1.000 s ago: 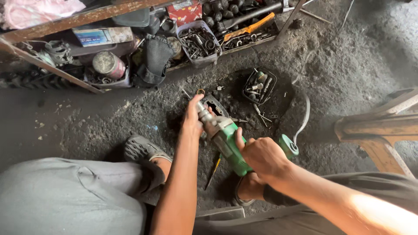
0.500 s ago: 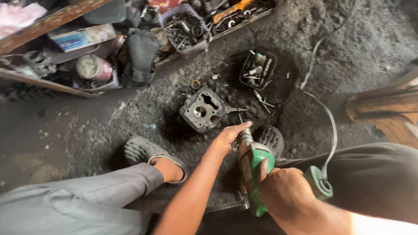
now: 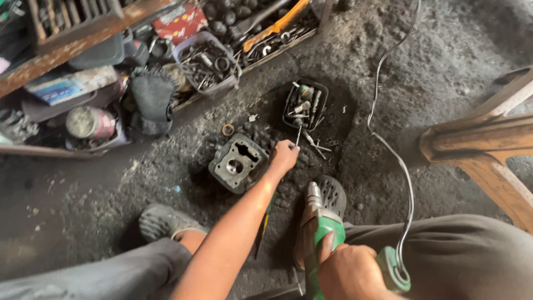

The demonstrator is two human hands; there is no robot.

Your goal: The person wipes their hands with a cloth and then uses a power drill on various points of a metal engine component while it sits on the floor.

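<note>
Green power drill (image 3: 322,244) now gripped by right hand (image 3: 350,272) alone, pulled back; left hand (image 3: 284,155) moved to thin metal bit (image 3: 298,136) w/ fingers pinched, beside grey metal cylinder head (image 3: 237,162).

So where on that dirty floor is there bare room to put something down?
Bare ground lies left of the grey metal engine block, and between the thin grey cable and the wooden stool. It is crowded around the small black tray of bits and the cluttered shelf.

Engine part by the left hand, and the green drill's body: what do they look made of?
Engine part: likely cast metal, dull grey, grimy, with machined round bores. Drill in the right hand: glossy green shell, probably plastic; bare silvery metal nose. The left hand holds a thin, probably steel, bit.
</note>
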